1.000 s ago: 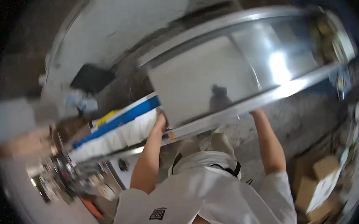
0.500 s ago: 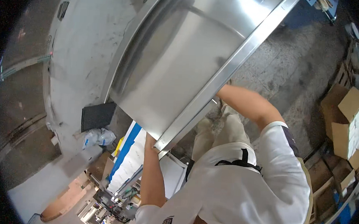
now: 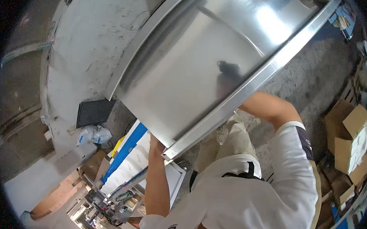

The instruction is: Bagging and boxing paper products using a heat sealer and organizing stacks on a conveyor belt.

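A large, shiny stainless steel panel (image 3: 172,84) with folded edges fills the upper middle, tilted from lower left to upper right. At its near lower corner my left hand (image 3: 156,145) grips the edge from below, the fingers hidden behind the metal. My right forearm (image 3: 270,106) reaches under the long right-hand edge. The right hand itself is covered by the panel, which is held up between both arms. A dark, blurred reflection shows on the steel near that edge.
Open cardboard boxes (image 3: 343,151) stand along the right. A white worktable with a blue strip (image 3: 126,153) lies at lower left, with tools and small parts beyond it. A black flat board (image 3: 94,113) and plastic bags (image 3: 95,135) rest by the pale wall at left.
The panel has shifted to the right along with my right arm, and more of its far end shows. My left hand stays at the near corner.
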The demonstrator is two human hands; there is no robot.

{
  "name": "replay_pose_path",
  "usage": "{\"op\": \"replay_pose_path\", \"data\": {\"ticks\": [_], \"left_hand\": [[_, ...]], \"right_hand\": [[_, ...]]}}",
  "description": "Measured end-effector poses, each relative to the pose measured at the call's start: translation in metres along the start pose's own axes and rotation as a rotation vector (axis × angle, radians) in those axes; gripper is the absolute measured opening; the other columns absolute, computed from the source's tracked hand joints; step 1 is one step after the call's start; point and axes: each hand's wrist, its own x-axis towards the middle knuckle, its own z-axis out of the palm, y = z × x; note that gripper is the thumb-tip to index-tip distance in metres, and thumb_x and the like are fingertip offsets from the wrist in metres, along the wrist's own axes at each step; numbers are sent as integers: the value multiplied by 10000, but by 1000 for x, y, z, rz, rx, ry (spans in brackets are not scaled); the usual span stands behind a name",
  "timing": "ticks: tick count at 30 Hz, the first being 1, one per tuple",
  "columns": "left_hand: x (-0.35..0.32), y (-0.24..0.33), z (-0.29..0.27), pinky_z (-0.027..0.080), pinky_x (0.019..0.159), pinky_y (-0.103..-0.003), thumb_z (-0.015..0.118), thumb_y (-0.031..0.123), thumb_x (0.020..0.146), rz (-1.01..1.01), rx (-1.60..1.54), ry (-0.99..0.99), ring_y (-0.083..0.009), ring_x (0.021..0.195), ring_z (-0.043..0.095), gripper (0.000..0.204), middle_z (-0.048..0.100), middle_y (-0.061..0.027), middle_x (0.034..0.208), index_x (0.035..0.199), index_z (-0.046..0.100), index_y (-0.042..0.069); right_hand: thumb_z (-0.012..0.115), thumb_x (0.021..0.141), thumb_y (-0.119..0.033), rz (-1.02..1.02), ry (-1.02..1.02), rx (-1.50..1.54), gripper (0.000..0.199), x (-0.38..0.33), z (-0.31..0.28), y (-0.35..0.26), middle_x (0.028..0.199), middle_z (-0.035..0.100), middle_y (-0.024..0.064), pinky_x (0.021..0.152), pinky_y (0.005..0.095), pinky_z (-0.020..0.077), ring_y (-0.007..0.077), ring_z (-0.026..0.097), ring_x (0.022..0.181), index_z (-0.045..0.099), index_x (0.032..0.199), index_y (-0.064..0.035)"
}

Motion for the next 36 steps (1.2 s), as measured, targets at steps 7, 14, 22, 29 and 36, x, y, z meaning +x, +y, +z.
{"op": "replay_pose_path", "data": {"ticks": [7, 14, 22, 29, 36], "left_hand": [[15, 2, -1, 508, 918, -380, 528, 349, 979, 85, 29, 21, -240, 1105, 594, 509, 596, -106, 1231, 1358, 469, 14], [2, 6, 22, 513, 919, -376, 505, 344, 991, 183, 80, -78, -249, 1131, 589, 505, 584, -112, 1263, 1377, 455, 23], [-26, 8, -22, 443, 1001, -373, 539, 357, 983, 408, -39, -156, -227, 1192, 534, 552, 541, -118, 1312, 1414, 414, 34], [-104, 55, -17, 475, 732, -263, 672, 149, 909, 861, 10, 294, -113, 841, 575, 303, 626, -36, 965, 1166, 605, 5], [-185, 71, 83, 277, 462, -211, 628, 148, 932, 870, -82, 84, -33, 505, 385, 124, 480, 43, 620, 966, 616, 30]], "right_hand": [[585, 959, -346, -39, -126, -67, 445, -27, -20, 1, 1163, 595, 70, 820, 327, 514, 173, 593, 970, 555, 1268, -28], [581, 962, -338, -178, -186, -138, 433, -16, 11, -12, 1155, 598, 70, 816, 326, 515, 170, 594, 967, 560, 1260, -25], [575, 966, -329, -262, -230, -304, 420, -56, -74, 2, 1146, 601, 70, 812, 325, 517, 167, 594, 963, 566, 1252, -22], [612, 950, -257, -106, 317, 154, 174, -162, -172, 72, 809, 656, 3, 746, 322, 562, 133, 649, 733, 615, 935, -84], [587, 968, -226, -12, 258, 219, 180, -214, -243, 133, 918, 657, 38, 752, 333, 562, 138, 642, 800, 595, 1030, -58]]}}
